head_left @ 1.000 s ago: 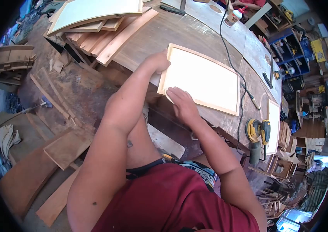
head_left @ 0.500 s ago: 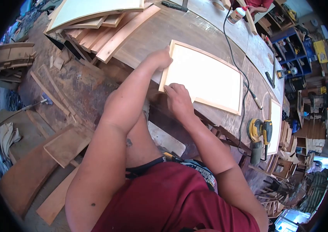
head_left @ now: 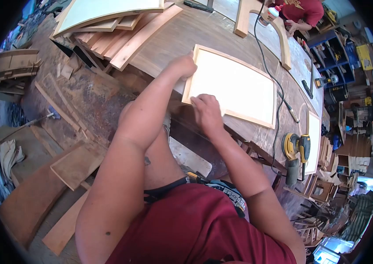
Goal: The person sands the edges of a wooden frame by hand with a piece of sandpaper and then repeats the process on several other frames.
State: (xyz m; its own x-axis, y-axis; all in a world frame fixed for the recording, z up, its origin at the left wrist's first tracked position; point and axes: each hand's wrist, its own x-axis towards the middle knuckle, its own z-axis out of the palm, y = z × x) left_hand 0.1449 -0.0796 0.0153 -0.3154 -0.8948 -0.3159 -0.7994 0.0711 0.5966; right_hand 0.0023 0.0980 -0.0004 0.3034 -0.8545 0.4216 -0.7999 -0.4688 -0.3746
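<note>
Gripping left hand (head_left: pixel 183 67): fingers closed on left edge, framed panel (head_left: pixel 235 88).
Right hand (head_left: pixel 208 114): fingers curled, near edge; hold unclear.

The left grip (head_left: pixel 183 67) holds the framed panel (head_left: pixel 235 88) at one end, the right grip (head_left: pixel 208 113) at its near edge.

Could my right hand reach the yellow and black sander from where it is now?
Probably yes. The sander sits near the table edge, on the right hand's side. Nothing tall seems to block it; just the low framed panel and the black cable lie near the way.
</note>
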